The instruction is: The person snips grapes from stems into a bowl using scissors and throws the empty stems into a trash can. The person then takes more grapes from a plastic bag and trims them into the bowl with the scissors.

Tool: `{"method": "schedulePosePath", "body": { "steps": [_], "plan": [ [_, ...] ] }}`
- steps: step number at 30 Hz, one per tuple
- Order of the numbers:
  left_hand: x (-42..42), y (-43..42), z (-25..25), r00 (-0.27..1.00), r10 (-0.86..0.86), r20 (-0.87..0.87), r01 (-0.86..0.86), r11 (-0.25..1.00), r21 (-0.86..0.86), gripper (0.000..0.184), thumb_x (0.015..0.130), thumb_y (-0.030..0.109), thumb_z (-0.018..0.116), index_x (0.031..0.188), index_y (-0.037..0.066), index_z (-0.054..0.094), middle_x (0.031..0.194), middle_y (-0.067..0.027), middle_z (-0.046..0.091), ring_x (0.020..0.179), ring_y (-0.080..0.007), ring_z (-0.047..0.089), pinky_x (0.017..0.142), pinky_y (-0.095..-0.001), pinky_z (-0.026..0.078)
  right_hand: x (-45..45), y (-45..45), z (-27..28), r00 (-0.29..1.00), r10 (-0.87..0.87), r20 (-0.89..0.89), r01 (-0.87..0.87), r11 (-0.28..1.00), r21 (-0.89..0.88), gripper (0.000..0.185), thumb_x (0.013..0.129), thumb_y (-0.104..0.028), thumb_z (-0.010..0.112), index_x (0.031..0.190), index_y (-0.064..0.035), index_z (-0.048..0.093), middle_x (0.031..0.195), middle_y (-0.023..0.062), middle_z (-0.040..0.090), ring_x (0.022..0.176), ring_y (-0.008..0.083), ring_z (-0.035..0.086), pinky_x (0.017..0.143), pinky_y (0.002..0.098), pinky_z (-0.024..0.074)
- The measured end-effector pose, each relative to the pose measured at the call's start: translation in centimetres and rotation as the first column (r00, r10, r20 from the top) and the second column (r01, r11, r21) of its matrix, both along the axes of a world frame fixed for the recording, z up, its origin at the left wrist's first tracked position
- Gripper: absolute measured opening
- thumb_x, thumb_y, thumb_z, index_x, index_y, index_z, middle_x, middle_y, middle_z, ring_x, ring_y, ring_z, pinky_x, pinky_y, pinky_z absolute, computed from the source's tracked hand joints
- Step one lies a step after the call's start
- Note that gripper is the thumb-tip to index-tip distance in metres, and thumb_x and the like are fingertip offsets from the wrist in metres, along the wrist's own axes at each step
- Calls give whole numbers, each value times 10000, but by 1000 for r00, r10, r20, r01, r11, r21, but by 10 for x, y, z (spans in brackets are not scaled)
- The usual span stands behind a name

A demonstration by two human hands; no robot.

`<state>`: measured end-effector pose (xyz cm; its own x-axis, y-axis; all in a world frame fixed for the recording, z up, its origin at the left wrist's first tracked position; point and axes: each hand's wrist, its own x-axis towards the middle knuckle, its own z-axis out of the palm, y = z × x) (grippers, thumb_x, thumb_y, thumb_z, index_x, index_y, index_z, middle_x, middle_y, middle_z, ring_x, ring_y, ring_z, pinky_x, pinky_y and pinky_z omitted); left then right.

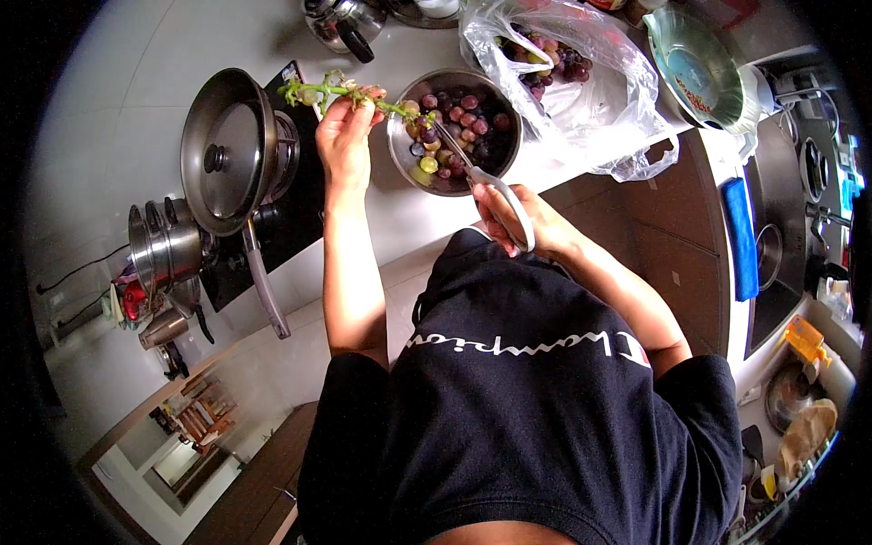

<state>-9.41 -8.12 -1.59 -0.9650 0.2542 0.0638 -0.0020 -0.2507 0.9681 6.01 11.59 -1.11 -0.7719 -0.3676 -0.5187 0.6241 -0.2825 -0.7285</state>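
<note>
My left hand (pixel 348 145) pinches a green grape stem (pixel 338 89), mostly bare, whose right end reaches over a metal bowl (pixel 396 156). Inside the bowl lie loose grapes (pixel 468 121), mostly purple-red with a few green ones. A pair of scissors (pixel 509 204) with light grey handles is in my right hand (pixel 527 221), at the bowl's near rim. The blades point up and left over the bowl, their tips close to the stem's right end; whether they touch it I cannot make out.
Right of the bowl, a clear plastic bag (pixel 599 118) holds more grapes (pixel 554 59). Beyond it stands a pale green basin (pixel 695 68). A lidded frying pan (pixel 227 154) sits on the stove at left, its handle (pixel 263 282) jutting towards me. A kettle (pixel 345 25) stands behind.
</note>
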Motion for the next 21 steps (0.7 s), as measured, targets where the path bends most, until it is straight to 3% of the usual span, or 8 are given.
{"method": "schedulePosePath", "body": {
  "steps": [4, 7, 11, 13, 16, 21],
  "plan": [
    [-1, -1, -2, 995, 90, 39, -90, 996, -14, 153, 813, 49, 556, 958, 4, 576, 929, -81, 602, 770, -100, 563, 684, -219, 462, 4, -2, -9, 995, -87, 55, 86, 996, 8, 480, 796, -496, 524, 689, -33, 457, 474, 4, 415, 345, 98, 425, 310, 221, 346],
    [2, 3, 0, 984, 159, 85, -157, 987, -29, 135, 825, 29, 529, 951, 2, 569, 911, -86, 602, 746, -112, 570, 663, -218, 478, 5, -2, -12, 981, -146, 124, 150, 988, -25, 503, 787, -527, 510, 715, -32, 460, 484, 10, 422, 355, 100, 426, 312, 220, 349],
    [4, 5, -1, 978, 173, 116, -172, 985, -19, 132, 820, 31, 540, 944, -3, 570, 902, -86, 602, 742, -116, 571, 670, -222, 486, 4, -1, -3, 987, -105, 120, 118, 987, -109, 524, 780, -562, 487, 738, -40, 462, 490, 13, 421, 366, 103, 424, 323, 219, 359],
    [6, 9, 2, 968, 204, 148, -203, 979, -20, 125, 808, 49, 569, 924, 7, 579, 870, -61, 600, 723, -100, 566, 666, -217, 485, 2, -4, 1, 988, -65, 143, 94, 974, -207, 478, 846, -518, 399, 735, -54, 426, 475, 2, 374, 358, 95, 371, 320, 221, 323],
    [9, 10, 3, 968, 201, 150, -201, 979, -13, 119, 807, 53, 572, 915, 5, 579, 869, -64, 600, 719, -100, 568, 662, -217, 488, -3, -6, 1, 984, -22, 174, 81, 938, -337, 475, 821, -532, 440, 744, -63, 459, 484, 6, 403, 360, 111, 412, 327, 218, 342],
    [10, 9, 3, 970, 198, 138, -198, 980, -17, 118, 814, 34, 549, 924, -4, 571, 855, -68, 593, 715, -129, 577, 661, -241, 503, -6, -11, -5, 986, -69, 153, 118, 934, -339, 455, 830, -510, 444, 745, -63, 460, 486, 12, 417, 355, 115, 409, 326, 232, 339]
  ]
}}
